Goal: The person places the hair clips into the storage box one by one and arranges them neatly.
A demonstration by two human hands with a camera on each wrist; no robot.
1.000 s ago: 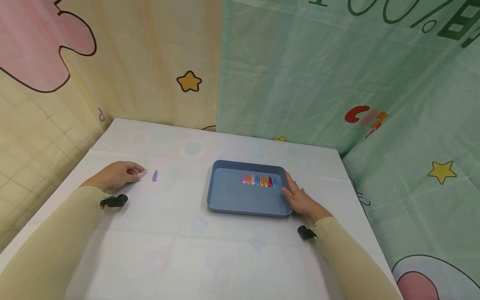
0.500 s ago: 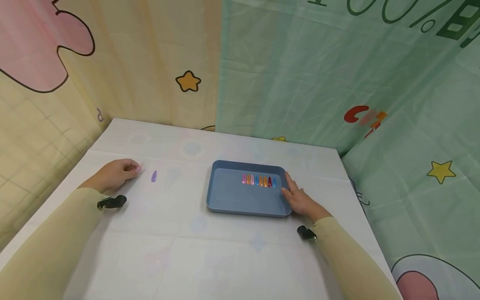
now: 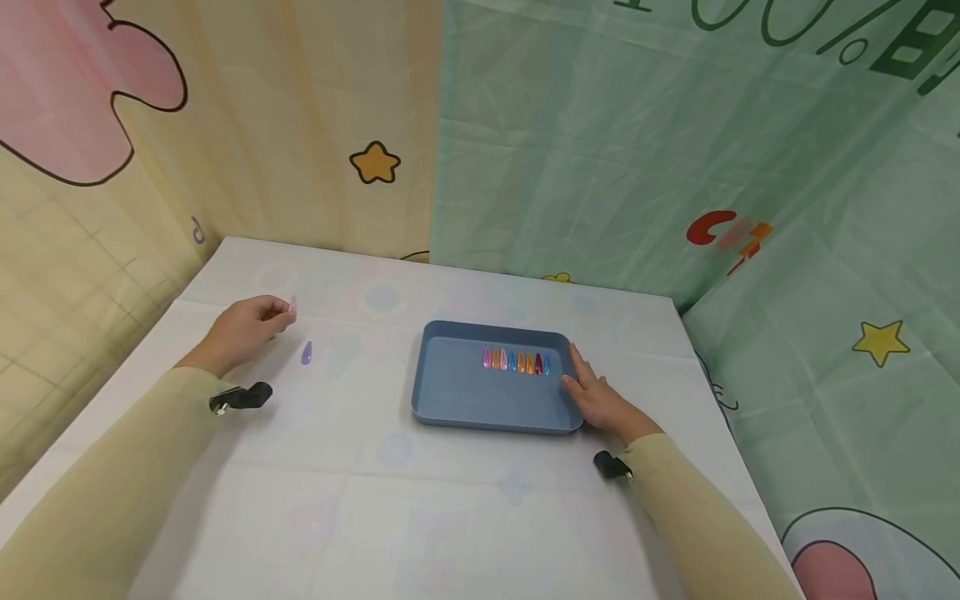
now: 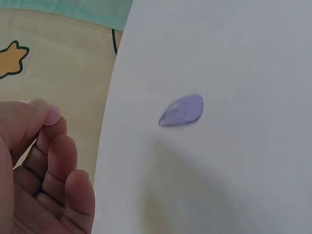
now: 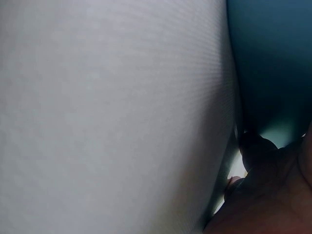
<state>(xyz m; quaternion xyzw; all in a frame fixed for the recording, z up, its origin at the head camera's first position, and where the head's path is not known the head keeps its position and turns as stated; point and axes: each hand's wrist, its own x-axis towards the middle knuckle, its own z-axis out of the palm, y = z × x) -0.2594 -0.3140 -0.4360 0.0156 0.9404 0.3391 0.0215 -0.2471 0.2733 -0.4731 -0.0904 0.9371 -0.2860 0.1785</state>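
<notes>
In the head view my left hand (image 3: 243,329) is raised over the left of the table, pinching a small pink snap hair clip (image 3: 292,306) between thumb and fingertips. Below it a purple hair clip (image 3: 307,353) lies on the cloth; the left wrist view shows this purple clip (image 4: 184,111) beside the hand. My right hand (image 3: 600,400) holds the right edge of a blue-grey tray (image 3: 480,408), thumb over the rim and fingers along the outer side. A row of several colourful hair clips (image 3: 521,361) lies in the tray, towards its upper right.
A white cloth (image 3: 360,517) covers the table. Printed curtains (image 3: 555,167) hang close behind its back edge and along both sides. Black camera mounts (image 3: 247,395) sit at the wrists. The right wrist view is mostly cloth, with the tray's dark side (image 5: 273,63).
My left hand has lifted the pink clip and moved away from me, turning the clip from slanted to upright. The right hand and the tray stay in place.
</notes>
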